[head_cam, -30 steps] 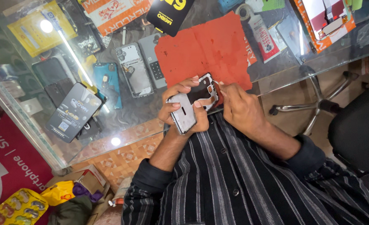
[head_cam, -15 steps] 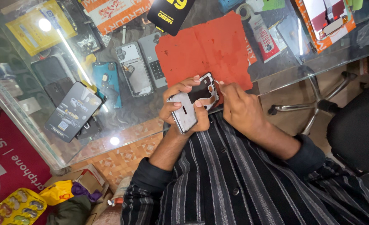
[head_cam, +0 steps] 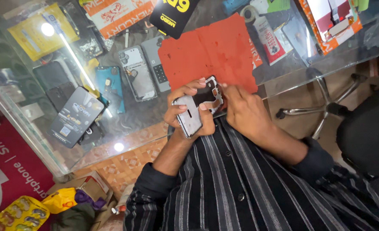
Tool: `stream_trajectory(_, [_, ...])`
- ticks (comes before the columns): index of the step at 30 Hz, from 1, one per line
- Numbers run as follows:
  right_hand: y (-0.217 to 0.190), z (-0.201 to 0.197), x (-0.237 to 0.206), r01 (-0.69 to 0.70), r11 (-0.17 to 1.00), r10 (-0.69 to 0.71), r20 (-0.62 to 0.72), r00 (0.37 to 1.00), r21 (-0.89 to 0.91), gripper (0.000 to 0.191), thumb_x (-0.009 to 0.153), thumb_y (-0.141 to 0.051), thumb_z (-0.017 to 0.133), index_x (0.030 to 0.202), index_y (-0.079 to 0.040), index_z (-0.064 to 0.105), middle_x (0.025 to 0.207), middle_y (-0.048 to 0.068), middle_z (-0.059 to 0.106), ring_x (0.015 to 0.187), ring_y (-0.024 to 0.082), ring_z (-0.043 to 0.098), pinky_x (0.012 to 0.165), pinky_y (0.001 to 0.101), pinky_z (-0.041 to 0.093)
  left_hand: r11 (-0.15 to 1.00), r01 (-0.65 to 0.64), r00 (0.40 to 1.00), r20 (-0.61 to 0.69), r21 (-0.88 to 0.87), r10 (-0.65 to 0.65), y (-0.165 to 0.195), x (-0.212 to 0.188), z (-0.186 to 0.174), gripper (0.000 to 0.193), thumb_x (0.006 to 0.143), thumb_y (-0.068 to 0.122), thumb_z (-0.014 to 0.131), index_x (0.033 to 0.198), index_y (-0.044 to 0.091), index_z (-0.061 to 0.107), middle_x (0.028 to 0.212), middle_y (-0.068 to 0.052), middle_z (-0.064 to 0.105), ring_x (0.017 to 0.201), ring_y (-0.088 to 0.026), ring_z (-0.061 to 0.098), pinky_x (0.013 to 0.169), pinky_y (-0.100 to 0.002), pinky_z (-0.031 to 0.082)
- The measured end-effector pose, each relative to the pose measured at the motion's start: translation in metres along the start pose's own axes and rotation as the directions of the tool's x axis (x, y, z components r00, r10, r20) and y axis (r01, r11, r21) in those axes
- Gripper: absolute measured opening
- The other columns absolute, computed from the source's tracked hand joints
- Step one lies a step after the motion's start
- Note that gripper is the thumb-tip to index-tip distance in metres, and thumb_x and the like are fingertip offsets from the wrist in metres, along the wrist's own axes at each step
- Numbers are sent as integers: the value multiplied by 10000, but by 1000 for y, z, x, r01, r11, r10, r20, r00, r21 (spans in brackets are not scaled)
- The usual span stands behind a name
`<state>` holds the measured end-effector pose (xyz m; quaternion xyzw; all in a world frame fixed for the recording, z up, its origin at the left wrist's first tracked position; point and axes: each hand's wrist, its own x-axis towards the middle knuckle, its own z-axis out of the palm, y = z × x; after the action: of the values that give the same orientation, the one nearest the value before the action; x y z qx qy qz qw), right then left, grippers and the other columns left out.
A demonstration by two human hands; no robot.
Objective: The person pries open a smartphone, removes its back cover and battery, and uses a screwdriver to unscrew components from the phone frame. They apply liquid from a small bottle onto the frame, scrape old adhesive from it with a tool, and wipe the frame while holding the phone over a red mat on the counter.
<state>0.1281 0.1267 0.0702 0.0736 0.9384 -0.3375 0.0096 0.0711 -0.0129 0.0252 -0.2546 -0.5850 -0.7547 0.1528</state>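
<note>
My left hand [head_cam: 185,112] grips a silver phone frame [head_cam: 196,110] with its back cover off, held close to my chest above the glass counter's edge. My right hand [head_cam: 244,112] rests against the frame's upper right corner, fingertips pinched at the dark opening near the camera end. Whether a small part or tool sits between those fingers is hidden. A red mat [head_cam: 210,53] lies on the glass just beyond both hands.
The glass counter [head_cam: 146,124] carries an opened phone [head_cam: 137,77], a blue phone [head_cam: 109,83], a dark box [head_cam: 76,115] and printed packages. A chair base [head_cam: 326,109] and a black seat [head_cam: 364,132] stand at the right. Snack packets [head_cam: 18,214] lie at the lower left.
</note>
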Motion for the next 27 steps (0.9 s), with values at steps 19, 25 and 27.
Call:
stream_trajectory(19, [-1, -6, 4, -19, 997, 17, 22, 1000, 75, 146, 909, 37, 562, 1049, 31, 601, 968, 272, 678, 875, 497, 661, 702, 551, 532, 1000, -3, 1000, 26, 31, 2, -4, 5, 0, 485, 871, -99, 540, 1189, 147, 268, 1184, -186, 461, 1050, -317, 655, 980, -555, 616])
stream_trajectory(25, [4, -1, 17, 24, 996, -22, -25, 999, 85, 84, 977, 1, 579, 1056, 23, 597, 1007, 266, 690, 902, 483, 664, 703, 534, 535, 924, 369, 929, 24, -98, -369, -24, 37, -27, 661, 889, -19, 586, 1444, 117, 254, 1438, -203, 476, 1208, -318, 664, 1038, -471, 594])
stream_trajectory(27, [8, 0, 23, 36, 997, -36, 6, 999, 69, 119, 967, -4, 584, 1081, 23, 610, 990, 262, 694, 871, 480, 665, 692, 533, 534, 918, 383, 924, 60, -106, -379, -40, 54, -35, 667, 838, -56, 545, 1460, 58, 333, 1486, -196, 461, 1303, -304, 610, 1156, -436, 516])
